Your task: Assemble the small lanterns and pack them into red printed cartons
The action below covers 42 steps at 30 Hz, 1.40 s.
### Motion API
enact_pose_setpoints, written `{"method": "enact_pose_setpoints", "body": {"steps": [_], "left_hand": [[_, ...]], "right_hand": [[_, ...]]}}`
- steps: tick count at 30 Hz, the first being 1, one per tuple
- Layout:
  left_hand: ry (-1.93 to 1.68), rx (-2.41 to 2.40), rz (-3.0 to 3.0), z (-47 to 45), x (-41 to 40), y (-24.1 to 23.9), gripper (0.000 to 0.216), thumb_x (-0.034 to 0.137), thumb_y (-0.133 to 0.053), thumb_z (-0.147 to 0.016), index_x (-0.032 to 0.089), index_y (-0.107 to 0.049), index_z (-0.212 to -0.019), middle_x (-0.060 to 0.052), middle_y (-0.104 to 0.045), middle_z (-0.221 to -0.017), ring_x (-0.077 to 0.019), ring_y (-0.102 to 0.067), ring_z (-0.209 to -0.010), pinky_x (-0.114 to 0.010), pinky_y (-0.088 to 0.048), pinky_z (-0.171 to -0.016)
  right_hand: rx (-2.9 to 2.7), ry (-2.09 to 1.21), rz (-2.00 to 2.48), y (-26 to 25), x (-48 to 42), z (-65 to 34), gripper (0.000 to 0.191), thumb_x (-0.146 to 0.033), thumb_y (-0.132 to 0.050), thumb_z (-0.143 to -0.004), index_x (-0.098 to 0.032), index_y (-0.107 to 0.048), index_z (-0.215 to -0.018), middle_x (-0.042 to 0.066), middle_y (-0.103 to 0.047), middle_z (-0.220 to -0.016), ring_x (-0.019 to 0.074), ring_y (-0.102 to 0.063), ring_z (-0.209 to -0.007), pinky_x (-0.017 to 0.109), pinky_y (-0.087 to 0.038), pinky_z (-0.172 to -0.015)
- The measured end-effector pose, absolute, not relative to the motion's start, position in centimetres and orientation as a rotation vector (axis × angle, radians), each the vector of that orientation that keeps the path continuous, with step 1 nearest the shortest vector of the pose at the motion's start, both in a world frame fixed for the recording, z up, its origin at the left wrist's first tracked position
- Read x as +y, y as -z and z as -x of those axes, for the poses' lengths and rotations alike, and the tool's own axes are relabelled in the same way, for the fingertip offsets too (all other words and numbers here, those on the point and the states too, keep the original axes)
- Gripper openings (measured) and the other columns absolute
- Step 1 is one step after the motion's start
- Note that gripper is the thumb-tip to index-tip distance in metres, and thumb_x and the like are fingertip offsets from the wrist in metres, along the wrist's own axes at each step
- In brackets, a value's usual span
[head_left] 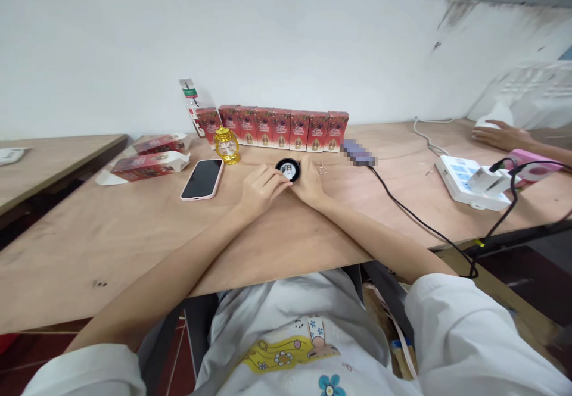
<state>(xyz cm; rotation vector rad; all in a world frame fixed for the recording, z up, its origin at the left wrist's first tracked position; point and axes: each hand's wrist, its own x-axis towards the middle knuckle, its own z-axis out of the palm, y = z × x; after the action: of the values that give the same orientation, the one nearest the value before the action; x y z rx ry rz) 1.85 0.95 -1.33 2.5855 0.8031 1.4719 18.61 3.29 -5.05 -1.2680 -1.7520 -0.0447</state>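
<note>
A small round black-rimmed piece with a pale centre and small dark parts is between my two hands, just above the wooden table. My right hand is closed around its right side. The fingers of my left hand are pinched together at its lower left edge; whether they hold something small there is hidden. To the left, a gold lantern ornament stands upright. Thin bent wire pieces lie just right of my right hand.
Several red printed boxes stand in a row by the wall. A phone and opened red boxes lie left. At right are a blurred-out device on a black cable, a white power strip and another person's hand.
</note>
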Motion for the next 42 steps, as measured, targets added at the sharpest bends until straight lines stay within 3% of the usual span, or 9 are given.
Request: {"method": "enact_pose_setpoints", "body": {"steps": [8,22,33,35,38,42], "left_hand": [[-1.503,0.869,-2.651,-1.6,0.7,0.6,0.026,0.047,-0.061,-0.086,0.024,-0.068,-0.076,-0.008,-0.071,-0.085,-0.0212,-0.057,-0.077,-0.038,-0.041,-0.073],[-1.491,0.909,-2.569,-1.8,0.5,0.5,0.018,0.040,-0.064,-0.084,0.024,-0.068,-0.077,-0.008,-0.074,-0.096,-0.0238,-0.059,-0.083,-0.042,-0.040,-0.080],[-1.557,0.928,-2.483,-2.1,0.7,1.1,0.016,0.039,-0.064,-0.085,0.023,-0.066,-0.081,-0.007,-0.071,-0.095,-0.0235,-0.058,-0.089,-0.041,-0.039,-0.086],[-1.659,0.985,-2.344,-2.4,0.7,1.2,0.019,0.040,-0.069,-0.081,0.022,-0.065,-0.088,-0.006,-0.069,-0.097,-0.0224,-0.058,-0.092,-0.039,-0.042,-0.085],[-1.659,1.030,-1.995,-2.9,1.2,1.2,0.045,0.039,-0.082,-0.065,0.021,-0.062,-0.102,-0.006,-0.064,-0.107,-0.0195,-0.059,-0.089,-0.033,-0.046,-0.077],[-1.369,0.952,-1.598,-3.2,1.9,1.1,0.049,0.034,-0.088,-0.052,0.016,-0.066,-0.092,-0.006,-0.069,-0.096,-0.0192,-0.062,-0.083,-0.031,-0.048,-0.074]], "right_hand": [[-1.748,0.059,1.262,5.0,3.3,-18.5,0.037,-0.031,-0.063,-0.077,-0.022,-0.040,-0.105,0.011,-0.060,-0.108,0.0278,-0.059,-0.100,0.040,-0.052,-0.078],[-1.779,0.034,1.277,5.0,2.9,-18.4,0.033,-0.036,-0.054,-0.082,-0.022,-0.040,-0.107,0.011,-0.058,-0.107,0.0273,-0.057,-0.101,0.040,-0.049,-0.079],[-1.777,0.049,1.253,4.9,2.9,-18.3,0.032,-0.034,-0.058,-0.082,-0.022,-0.042,-0.107,0.012,-0.060,-0.109,0.0267,-0.058,-0.099,0.041,-0.052,-0.079],[-1.770,0.056,1.239,5.0,3.0,-18.3,0.033,-0.035,-0.059,-0.081,-0.022,-0.042,-0.106,0.012,-0.060,-0.109,0.0269,-0.058,-0.099,0.041,-0.052,-0.078],[-1.762,0.068,1.234,5.2,3.2,-18.3,0.035,-0.037,-0.060,-0.082,-0.022,-0.042,-0.107,0.012,-0.060,-0.108,0.0280,-0.059,-0.100,0.043,-0.052,-0.078],[-1.783,0.097,1.238,5.2,3.3,-18.4,0.033,-0.036,-0.059,-0.083,-0.022,-0.043,-0.107,0.012,-0.060,-0.108,0.0285,-0.059,-0.101,0.044,-0.052,-0.079]]}}
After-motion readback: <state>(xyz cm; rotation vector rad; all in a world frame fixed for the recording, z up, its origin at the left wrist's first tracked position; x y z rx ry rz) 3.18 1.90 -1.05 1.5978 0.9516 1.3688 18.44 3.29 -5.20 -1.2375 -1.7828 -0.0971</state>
